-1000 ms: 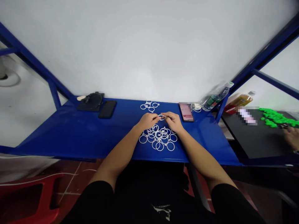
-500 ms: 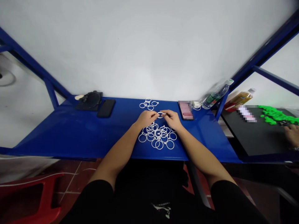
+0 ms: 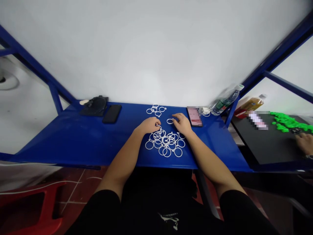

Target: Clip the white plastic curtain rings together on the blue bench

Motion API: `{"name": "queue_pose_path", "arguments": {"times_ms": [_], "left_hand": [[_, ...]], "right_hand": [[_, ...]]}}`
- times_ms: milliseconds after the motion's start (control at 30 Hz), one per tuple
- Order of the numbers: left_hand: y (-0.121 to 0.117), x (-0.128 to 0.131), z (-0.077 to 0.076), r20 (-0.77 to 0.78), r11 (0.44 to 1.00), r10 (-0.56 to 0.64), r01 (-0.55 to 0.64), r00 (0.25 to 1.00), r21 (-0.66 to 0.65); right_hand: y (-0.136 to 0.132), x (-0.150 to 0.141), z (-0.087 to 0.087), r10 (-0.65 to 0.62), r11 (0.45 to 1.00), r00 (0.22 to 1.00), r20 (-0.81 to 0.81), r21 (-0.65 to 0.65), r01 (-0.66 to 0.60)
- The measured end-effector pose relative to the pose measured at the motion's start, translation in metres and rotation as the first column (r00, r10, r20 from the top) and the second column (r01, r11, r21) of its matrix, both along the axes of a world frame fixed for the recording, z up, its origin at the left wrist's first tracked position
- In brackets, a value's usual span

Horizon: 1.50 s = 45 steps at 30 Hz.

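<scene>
A pile of several white plastic rings [image 3: 166, 143] lies on the blue table [image 3: 73, 137] in front of me. My left hand [image 3: 148, 125] rests at the pile's far-left edge, fingers curled down and touching a ring there. My right hand [image 3: 182, 123] sits to the right, its fingertips pinching a single white ring [image 3: 169, 121] just above the table. A smaller group of white rings [image 3: 156, 110] lies farther back by the wall.
A phone with a lit screen [image 3: 195, 116] lies right of my right hand, beside a lying water bottle [image 3: 226, 100]. A black phone [image 3: 111, 113] and a black pouch [image 3: 95, 105] are back left. Another person's hand [image 3: 304, 143] works among green parts [image 3: 288, 121] on the black table.
Both hands held one ring together above the pile. My left hand has let go and dropped to the pile's edge; the right hand keeps the ring, lowered toward the table.
</scene>
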<state>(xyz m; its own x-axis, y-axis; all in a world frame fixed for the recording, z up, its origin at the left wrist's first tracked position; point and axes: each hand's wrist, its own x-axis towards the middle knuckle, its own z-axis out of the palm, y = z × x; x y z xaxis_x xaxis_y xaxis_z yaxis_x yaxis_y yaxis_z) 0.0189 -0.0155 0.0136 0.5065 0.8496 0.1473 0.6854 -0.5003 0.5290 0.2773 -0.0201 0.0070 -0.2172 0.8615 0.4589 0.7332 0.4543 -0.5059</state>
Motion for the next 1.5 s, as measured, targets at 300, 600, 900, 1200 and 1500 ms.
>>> {"name": "queue_pose_path", "arguments": {"times_ms": [300, 600, 900, 1200, 1500], "left_hand": [[0.000, 0.002, 0.003, 0.070, 0.976, 0.196, -0.201, 0.978, 0.081], [-0.007, 0.014, 0.006, 0.257, 0.962, 0.221, -0.254, 0.941, 0.103], [-0.017, 0.031, 0.001, 0.268, 0.975, 0.116, -0.161, 0.956, 0.153], [-0.011, 0.031, -0.002, 0.585, 0.980, 0.186, -0.189, 0.789, -0.058], [-0.012, 0.035, 0.001, 0.732, 0.968, 0.180, 0.014, 0.657, -0.251]], "right_hand": [[-0.013, -0.003, 0.010, 0.191, 0.978, 0.956, 0.223, -0.125, -0.166], [-0.017, -0.006, 0.011, 0.264, 0.963, 0.964, 0.014, -0.065, -0.263], [-0.028, -0.018, 0.011, 0.276, 0.960, 0.958, -0.083, -0.022, -0.279], [-0.029, -0.017, 0.014, 0.164, 0.986, 0.978, -0.127, 0.051, -0.158], [-0.026, -0.019, 0.011, 0.163, 0.983, 0.946, -0.280, -0.035, -0.180]]}}
